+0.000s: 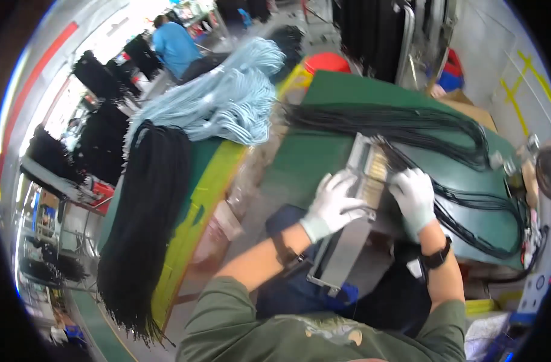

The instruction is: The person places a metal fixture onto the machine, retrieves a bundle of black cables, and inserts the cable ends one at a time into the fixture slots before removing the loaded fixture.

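A long metal fixture (348, 250) slopes from my lap onto the green table, with a tan slotted block (374, 178) along its upper part. My left hand (334, 204), in a white glove, lies against the fixture's left side with its fingers apart. On the block's other side is my right hand (413, 194), also gloved. Its fingers are bent together on a thin black cable that reaches the slots; the fingertips are blurred. From there a bundle of black cables (477, 202) curves across the table to the right.
Another black cable bundle (402, 119) lies along the far side of the green table (323, 154). To the left, a side bench with a yellow edge (197, 211) bears pale blue cables (227, 96) and a hanging black bundle (145, 223). A person in blue (174, 47) is farther back.
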`<action>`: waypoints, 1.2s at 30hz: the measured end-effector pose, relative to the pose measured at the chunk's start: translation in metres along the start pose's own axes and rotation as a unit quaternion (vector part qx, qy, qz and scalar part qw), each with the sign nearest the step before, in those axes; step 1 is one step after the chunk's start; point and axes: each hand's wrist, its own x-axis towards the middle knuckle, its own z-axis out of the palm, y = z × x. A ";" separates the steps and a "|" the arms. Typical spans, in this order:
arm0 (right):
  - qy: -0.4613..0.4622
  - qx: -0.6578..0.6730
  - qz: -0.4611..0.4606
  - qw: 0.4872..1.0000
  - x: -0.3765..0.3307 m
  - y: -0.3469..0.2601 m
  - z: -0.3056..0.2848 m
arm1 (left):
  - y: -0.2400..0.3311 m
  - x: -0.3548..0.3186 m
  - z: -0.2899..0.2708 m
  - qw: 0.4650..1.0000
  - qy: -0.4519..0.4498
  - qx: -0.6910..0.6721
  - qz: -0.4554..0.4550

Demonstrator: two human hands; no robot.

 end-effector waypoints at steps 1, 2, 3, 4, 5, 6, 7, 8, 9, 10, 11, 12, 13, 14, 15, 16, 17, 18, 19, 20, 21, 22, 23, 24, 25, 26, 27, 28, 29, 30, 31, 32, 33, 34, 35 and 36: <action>0.012 0.026 -0.005 1.000 0.000 -0.006 -0.007 | -0.001 0.000 0.002 0.998 0.011 -0.040 -0.038; 0.019 0.052 -0.009 0.998 -0.001 -0.012 -0.017 | -0.002 0.000 0.000 0.999 0.018 -0.029 -0.037; 0.027 0.055 -0.016 0.998 -0.001 -0.020 -0.019 | -0.004 0.000 -0.002 0.996 0.037 -0.059 -0.056; 0.020 0.057 -0.028 0.998 -0.001 -0.029 -0.022 | -0.004 0.001 -0.006 0.992 0.055 -0.090 -0.073; 0.011 0.059 -0.040 0.997 -0.001 -0.038 -0.023 | -0.004 0.001 -0.008 0.986 0.072 -0.122 -0.090; 0.001 0.061 -0.050 0.997 -0.001 -0.045 -0.022 | -0.004 0.000 -0.007 0.987 0.076 -0.115 -0.088; 0.008 0.061 -0.052 0.997 0.001 -0.050 -0.023 | -0.001 0.002 -0.008 0.984 0.085 -0.130 -0.082; 0.010 0.094 -0.043 0.995 0.002 -0.054 -0.022 | 0.001 0.003 -0.009 0.982 0.093 -0.146 -0.078; 0.011 0.126 -0.034 0.991 0.002 -0.058 -0.021 | 0.002 0.004 -0.010 0.979 0.100 -0.163 -0.075; 0.010 0.159 -0.023 0.987 0.002 -0.062 -0.020 | 0.002 0.004 -0.010 0.979 0.100 -0.161 -0.074; 0.011 0.161 -0.022 0.987 0.001 -0.065 -0.018 | 0.004 0.002 -0.010 0.983 0.088 -0.154 -0.042; -0.009 0.185 -0.013 0.983 0.002 -0.066 -0.017 | 0.009 0.004 -0.012 0.986 0.077 -0.149 -0.009; -0.030 0.210 -0.002 0.977 0.002 -0.068 -0.017 | 0.011 0.004 -0.013 0.987 0.066 -0.144 0.023; -0.053 0.234 0.009 0.971 0.000 -0.068 -0.016 | 0.010 0.002 -0.012 0.987 0.064 -0.146 0.021; -0.056 0.235 0.012 0.970 -0.004 -0.064 -0.017 | 0.006 0.000 -0.012 0.985 0.085 -0.149 -0.006; -0.055 0.229 0.015 0.972 -0.009 -0.053 -0.019 | 0.003 -0.003 -0.012 0.982 0.105 -0.152 -0.034; -0.053 0.220 0.019 0.974 -0.010 -0.040 -0.022 | 0.000 -0.002 -0.013 0.978 0.125 -0.158 -0.061; -0.053 0.211 0.025 0.976 -0.011 -0.032 -0.024 | -0.004 0.000 -0.013 0.977 0.120 -0.164 -0.064; -0.063 0.213 0.033 0.975 -0.008 -0.029 -0.023 | -0.008 0.002 -0.013 0.986 0.121 -0.099 -0.061; -0.059 0.218 0.024 0.974 -0.008 -0.028 -0.027 | -0.006 0.000 -0.013 0.991 0.116 -0.039 -0.060; -0.056 0.224 0.016 0.973 -0.006 -0.027 -0.029 | -0.010 0.002 -0.014 0.991 0.108 -0.038 -0.064; -0.056 0.212 0.012 0.976 -0.003 -0.029 -0.029 | -0.015 0.004 -0.019 0.992 0.100 -0.035 -0.070; -0.056 0.196 0.010 0.979 -0.001 -0.031 -0.033 | -0.018 0.006 -0.018 0.988 0.118 -0.057 -0.086; -0.070 0.183 0.017 0.980 0.003 -0.031 -0.034 | -0.023 0.006 -0.016 0.982 0.137 -0.075 -0.102; -0.084 0.171 0.022 0.981 0.003 -0.031 -0.035 | -0.024 0.002 -0.012 0.982 0.124 -0.089 -0.111; -0.091 0.169 0.031 0.981 0.005 -0.030 -0.034 | -0.027 0.004 -0.012 0.981 0.122 -0.094 -0.117; -0.097 0.160 0.035 0.982 0.004 -0.027 -0.031 | -0.028 0.003 -0.009 0.980 0.120 -0.098 -0.123; -0.102 0.151 0.037 0.983 0.002 -0.025 -0.030 | -0.028 0.002 -0.006 0.980 0.114 -0.105 -0.124; -0.106 0.143 0.038 0.983 -0.001 -0.024 -0.031 | -0.028 0.002 -0.005 0.980 0.121 -0.103 -0.122; -0.109 0.141 0.042 0.983 -0.003 -0.023 -0.032 | -0.028 0.002 -0.004 0.980 0.128 -0.099 -0.120; -0.110 0.133 0.042 0.984 -0.003 -0.023 -0.035 | -0.026 0.003 -0.003 0.979 0.136 -0.094 -0.117; -0.111 0.127 0.041 0.985 -0.005 -0.025 -0.036 | -0.024 0.001 -0.002 0.979 0.135 -0.096 -0.118; -0.112 0.122 0.040 0.985 -0.007 -0.025 -0.037 | -0.022 -0.001 -0.002 0.978 0.135 -0.095 -0.125; -0.113 0.122 0.040 0.985 -0.008 -0.024 -0.037 | -0.021 -0.001 -0.003 0.978 0.135 -0.094 -0.132; -0.116 0.123 0.036 0.985 -0.009 -0.022 -0.036 | -0.020 -0.002 -0.003 0.977 0.135 -0.093 -0.138; -0.118 0.123 0.033 0.985 -0.010 -0.019 -0.036 | -0.019 -0.001 -0.004 0.977 0.136 -0.093 -0.139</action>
